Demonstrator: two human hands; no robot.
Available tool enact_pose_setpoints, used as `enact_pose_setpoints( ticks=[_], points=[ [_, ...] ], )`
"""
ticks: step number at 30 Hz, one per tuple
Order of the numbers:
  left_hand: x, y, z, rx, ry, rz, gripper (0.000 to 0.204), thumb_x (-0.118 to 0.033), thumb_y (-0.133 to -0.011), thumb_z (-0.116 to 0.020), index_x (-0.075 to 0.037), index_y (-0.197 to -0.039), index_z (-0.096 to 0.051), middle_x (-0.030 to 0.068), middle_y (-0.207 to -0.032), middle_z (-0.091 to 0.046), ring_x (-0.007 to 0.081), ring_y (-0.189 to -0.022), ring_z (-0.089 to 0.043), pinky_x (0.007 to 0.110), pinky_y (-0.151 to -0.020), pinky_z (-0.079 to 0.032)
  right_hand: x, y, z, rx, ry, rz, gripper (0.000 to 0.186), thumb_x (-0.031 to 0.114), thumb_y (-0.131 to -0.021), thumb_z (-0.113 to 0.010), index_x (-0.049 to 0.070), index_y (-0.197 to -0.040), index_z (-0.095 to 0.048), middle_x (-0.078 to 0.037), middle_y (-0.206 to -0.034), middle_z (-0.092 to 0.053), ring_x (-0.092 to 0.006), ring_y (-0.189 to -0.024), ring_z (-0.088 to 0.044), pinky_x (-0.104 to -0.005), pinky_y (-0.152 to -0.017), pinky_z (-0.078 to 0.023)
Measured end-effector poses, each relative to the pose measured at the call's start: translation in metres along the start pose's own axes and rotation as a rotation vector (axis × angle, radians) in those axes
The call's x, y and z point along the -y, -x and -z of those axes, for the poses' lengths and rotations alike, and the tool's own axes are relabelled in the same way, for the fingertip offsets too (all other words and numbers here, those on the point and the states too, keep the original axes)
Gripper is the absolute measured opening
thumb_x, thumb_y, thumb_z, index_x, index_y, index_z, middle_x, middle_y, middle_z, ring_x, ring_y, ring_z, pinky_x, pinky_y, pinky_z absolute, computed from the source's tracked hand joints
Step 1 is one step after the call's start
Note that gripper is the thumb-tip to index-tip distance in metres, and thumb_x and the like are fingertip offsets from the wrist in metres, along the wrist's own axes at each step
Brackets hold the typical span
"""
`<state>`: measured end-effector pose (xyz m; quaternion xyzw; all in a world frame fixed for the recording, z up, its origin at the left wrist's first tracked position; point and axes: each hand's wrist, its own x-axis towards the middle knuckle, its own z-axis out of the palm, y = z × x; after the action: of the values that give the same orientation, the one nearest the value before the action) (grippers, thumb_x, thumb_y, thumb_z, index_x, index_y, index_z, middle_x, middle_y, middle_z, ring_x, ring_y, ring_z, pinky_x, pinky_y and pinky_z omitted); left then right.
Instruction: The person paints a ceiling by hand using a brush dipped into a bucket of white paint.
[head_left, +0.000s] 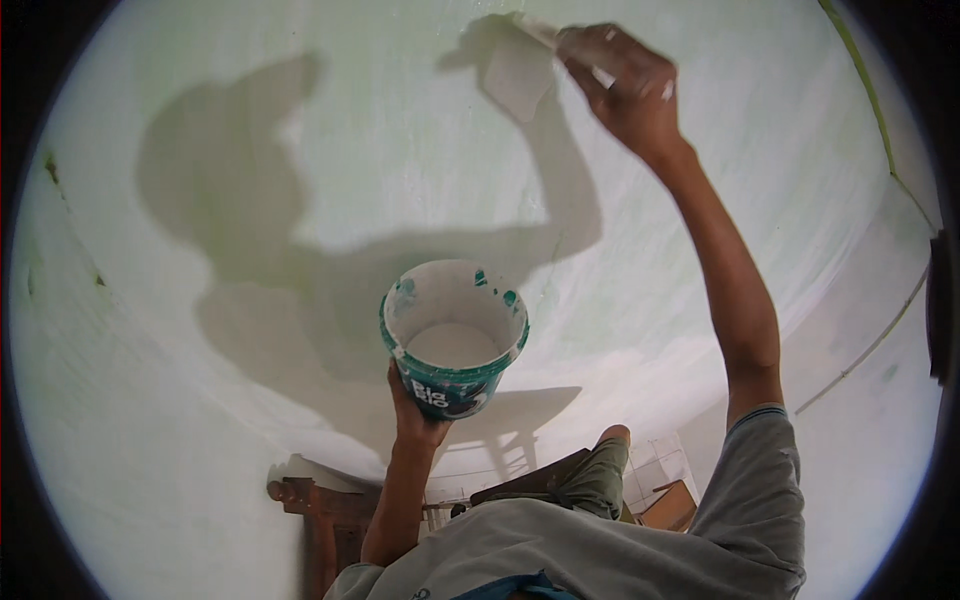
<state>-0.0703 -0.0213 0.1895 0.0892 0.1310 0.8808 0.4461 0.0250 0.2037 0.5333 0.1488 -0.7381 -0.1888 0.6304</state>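
My right hand (625, 85) is raised to the upper part of a pale green-and-white wall (400, 130). Its fingers are closed round a paintbrush (540, 32), whose whitish end points left at the wall. White smears mark the fingers. Lower down, my left hand (418, 425) supports a teal paint bucket (480, 385) from beneath and its left side. Some of that hand's fingers are hidden behind the bucket. White paint (455, 345) lies inside the bucket, and splashes coat its inner wall and rim.
A dark wooden furniture piece (325, 520) stands at lower left. Below me are white floor tiles (655, 465) and a brown box-like object (668, 508). A green cable-like line (868, 75) runs down the right side, near a dark object (940, 305). My shadow falls across the wall.
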Motion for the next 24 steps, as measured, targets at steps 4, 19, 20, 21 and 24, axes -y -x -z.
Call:
enact_pose_setpoints(
  ticks=[4,19,20,21,24],
  points=[
    [0.001,0.011,-0.009,-0.104,-0.024,-0.023,0.063,-0.057,-0.088,-0.035,-0.014,-0.134,-0.037,0.0129,-0.135,-0.041,0.032,-0.122,-0.043,0.051,-0.098,-0.039,0.009,0.067,-0.016,0.262,-0.049,0.015,0.035,0.002,-0.067,-0.066,0.006,-0.102,-0.064,-0.013,-0.094,-0.064,-0.0286,-0.088,-0.064,-0.0312,-0.07,-0.055],
    [0.012,0.033,-0.034,-0.152,0.033,-0.128,0.06,-0.052,-0.087,-0.036,-0.015,-0.134,-0.037,0.0134,-0.132,-0.043,0.0345,-0.121,-0.042,0.056,-0.093,-0.041,-0.153,-0.048,0.001,0.02,-0.105,-0.089,0.015,-0.004,-0.072,-0.068,0.002,-0.085,-0.063,-0.01,-0.089,-0.065,-0.0248,-0.076,-0.064,-0.0288,-0.066,-0.053],
    [0.015,0.037,-0.027,-0.137,0.029,-0.133,0.06,-0.052,-0.087,-0.036,-0.015,-0.134,-0.037,0.0134,-0.132,-0.043,0.0345,-0.121,-0.042,0.056,-0.093,-0.041,-0.174,-0.072,0.012,-0.041,-0.084,-0.018,0.016,-0.003,-0.072,-0.067,0.001,-0.087,-0.063,-0.01,-0.09,-0.064,-0.0253,-0.076,-0.064,-0.0291,-0.066,-0.053],
    [0.017,0.041,-0.017,-0.164,-0.131,-0.184,0.06,-0.053,-0.087,-0.036,-0.016,-0.133,-0.037,0.013,-0.132,-0.042,0.0344,-0.12,-0.043,0.056,-0.092,-0.042,-0.191,-0.092,0.021,-0.098,-0.064,0.051,0.017,-0.002,-0.073,-0.067,0.001,-0.089,-0.063,-0.011,-0.091,-0.064,-0.0258,-0.076,-0.064,-0.0293,-0.066,-0.052],
    [0.018,0.049,-0.041,-0.2,-0.13,-0.189,0.06,-0.055,-0.086,-0.037,-0.017,-0.133,-0.038,0.0122,-0.133,-0.042,0.0344,-0.119,-0.044,0.056,-0.091,-0.043,-0.205,-0.12,0.035,-0.058,0.047,0.009,0.018,-0.002,-0.074,-0.065,0.001,-0.091,-0.063,-0.011,-0.091,-0.064,-0.0262,-0.077,-0.064,-0.029,-0.066,-0.052]
  ],
)
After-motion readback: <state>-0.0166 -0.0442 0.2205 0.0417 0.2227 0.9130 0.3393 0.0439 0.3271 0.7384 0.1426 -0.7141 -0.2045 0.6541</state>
